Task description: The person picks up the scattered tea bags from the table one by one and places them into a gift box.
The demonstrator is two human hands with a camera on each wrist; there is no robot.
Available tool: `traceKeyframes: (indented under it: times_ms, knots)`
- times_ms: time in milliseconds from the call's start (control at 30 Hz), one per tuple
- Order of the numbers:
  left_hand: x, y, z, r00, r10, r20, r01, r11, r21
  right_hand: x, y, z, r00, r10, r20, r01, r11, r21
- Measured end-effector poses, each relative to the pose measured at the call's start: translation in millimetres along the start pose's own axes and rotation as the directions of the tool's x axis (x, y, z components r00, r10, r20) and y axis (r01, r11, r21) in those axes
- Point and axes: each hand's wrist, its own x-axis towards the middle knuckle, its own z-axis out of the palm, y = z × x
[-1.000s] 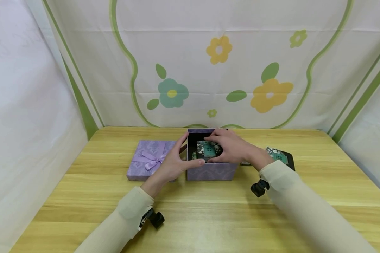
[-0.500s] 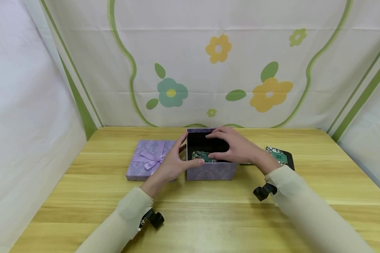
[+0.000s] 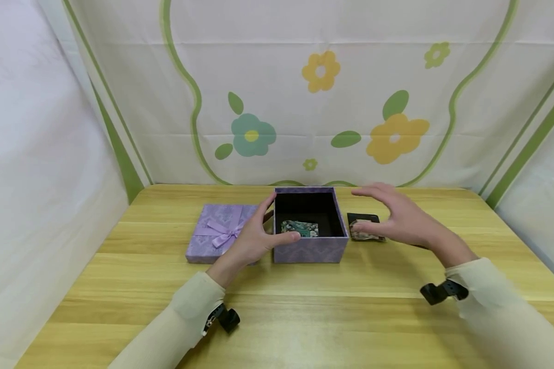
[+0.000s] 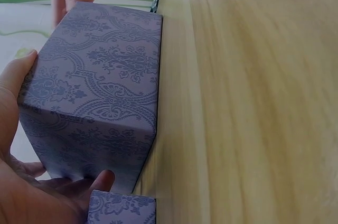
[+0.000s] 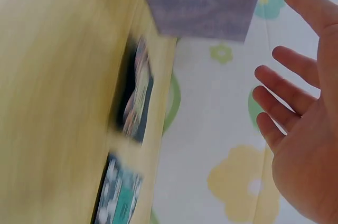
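A purple patterned gift box (image 3: 310, 250) stands with its top off on the wooden table, its inside black. My left hand (image 3: 255, 237) holds it by the near left corner, thumb on the front rim and fingers along the left side. Inside, near the front, lies a small dark packet with a green label and white flowers (image 3: 304, 228). My right hand (image 3: 403, 218) is in the air right of the box, fingers spread and holding nothing. Below its thumb lies a black packet with a pale, crumpled-looking front (image 3: 364, 233), partly hidden by the hand.
The purple lid (image 3: 208, 246) with its ribbon bow lies left of the box, partly behind my left hand. A green-labelled floral packet (image 5: 119, 195) lies on the table (image 3: 286, 318) beyond the black one. A flower-printed curtain (image 3: 277, 92) hangs behind.
My right hand has let go of a green-labelled packet inside the box, come out with nothing in it and moved right over the packets. My left hand has stayed on the box.
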Motion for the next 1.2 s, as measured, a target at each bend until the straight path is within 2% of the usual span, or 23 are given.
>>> traceKeyframes:
  times_ms: [233, 400, 733, 933, 1200]
  knots:
    - [0.1, -1.2, -0.2, 1.0, -0.007, -0.003, 0.007, 1.0, 0.004, -27.3, 30.1, -19.0, 0.997, 0.069, -0.024, -0.07, 0.996, -0.049]
    - [0.5, -2.1, -1.0, 1.0, -0.009, -0.014, 0.009, 1.0, -0.003, -39.5, 51.0, -28.0, 0.992, 0.122, -0.022, -0.123, 0.991, -0.055]
    - [0.9, -1.1, -0.1, 1.0, -0.004, -0.004, 0.004, 1.0, 0.027, -63.0, 91.5, -29.1, 0.985, 0.172, -0.021, -0.173, 0.983, -0.061]
    - [1.0, -1.9, 0.1, 1.0, -0.004, -0.004, 0.004, 1.0, 0.026, -67.0, 105.1, -25.1, 0.976, 0.215, 0.013, -0.214, 0.975, -0.061]
    - [1.5, -2.4, 0.2, 1.0, -0.007, -0.006, 0.007, 1.0, 0.017, -62.6, 116.2, -19.9, 0.977, 0.206, 0.062, -0.201, 0.977, -0.077]
